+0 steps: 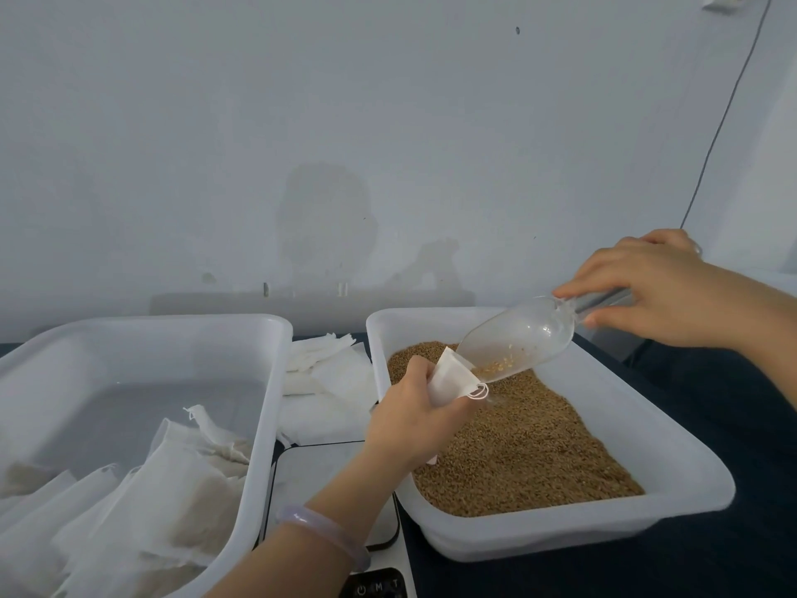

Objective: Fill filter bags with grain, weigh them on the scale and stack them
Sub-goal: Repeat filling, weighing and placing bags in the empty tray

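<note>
1. Two white plastic tubs stand side by side on a dark surface. The left tub (pixel 172 321) is cut off by the left and bottom edges of the view.
2. Filled bags (pixel 172 489) lie overlapping in the left tub's near end. Their count cannot be determined.
3. A loose pile of empty bags (pixel 336 381) lies between the tubs, at the rear.
4. The scale (pixel 319 481) sits between the tubs, in front of the pile. The left forearm and a bracelet (pixel 323 528) cover part of the platform. Only part of the button panel shows at the bottom edge; no reading is visible.
5. The left hand (pixel 409 420) grips the filter bag (pixel 450 377), fingers curled around it, over the right tub. The bag's lower part is hidden inside the hand.
6. The grain (pixel 526 446) covers the floor of the right tub (pixel 690 468).
7. The clear scoop (pixel 517 334) tilts downward, its tip at the bag's mouth. A few grains remain near the tip.
8. The right hand (pixel 660 287) grasps the scoop handle, which is largely concealed by the fingers. The right forearm leaves the view at the right edge.
</note>
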`<action>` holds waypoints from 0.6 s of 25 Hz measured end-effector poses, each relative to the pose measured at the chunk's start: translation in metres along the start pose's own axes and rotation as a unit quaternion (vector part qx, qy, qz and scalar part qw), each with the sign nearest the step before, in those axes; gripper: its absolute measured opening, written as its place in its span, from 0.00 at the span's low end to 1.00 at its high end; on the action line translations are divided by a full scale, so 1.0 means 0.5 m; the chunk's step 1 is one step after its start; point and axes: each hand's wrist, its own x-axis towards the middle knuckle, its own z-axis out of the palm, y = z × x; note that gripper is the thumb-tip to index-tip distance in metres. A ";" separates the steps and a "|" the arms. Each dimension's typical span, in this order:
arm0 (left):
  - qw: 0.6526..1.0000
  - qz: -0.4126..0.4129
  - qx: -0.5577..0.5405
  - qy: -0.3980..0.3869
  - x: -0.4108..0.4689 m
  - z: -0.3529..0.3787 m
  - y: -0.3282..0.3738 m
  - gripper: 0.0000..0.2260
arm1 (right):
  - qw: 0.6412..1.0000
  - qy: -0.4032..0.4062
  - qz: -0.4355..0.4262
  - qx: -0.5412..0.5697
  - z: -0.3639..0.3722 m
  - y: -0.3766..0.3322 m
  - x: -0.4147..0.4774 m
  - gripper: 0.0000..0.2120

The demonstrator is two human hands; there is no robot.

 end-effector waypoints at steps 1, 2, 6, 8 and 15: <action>1.000 -0.002 -0.012 -0.002 -0.002 -0.001 0.001 0.23 | 1.000 -0.008 0.005 0.008 -0.001 -0.003 -0.001 0.15; 1.000 -0.005 -0.021 -0.002 -0.004 -0.002 0.002 0.25 | 1.000 -0.014 0.012 0.016 -0.002 -0.006 -0.002 0.16; 1.000 -0.011 -0.004 -0.002 -0.005 -0.004 0.007 0.28 | 1.000 -0.001 0.022 0.000 0.002 -0.016 -0.002 0.15; 1.000 -0.005 0.010 -0.001 -0.005 -0.004 0.007 0.27 | 1.000 0.012 0.016 0.004 0.003 -0.020 -0.001 0.15; 0.996 0.018 -0.083 0.041 -0.007 -0.003 -0.008 0.15 | 0.991 -0.048 0.093 0.082 0.045 0.015 0.006 0.15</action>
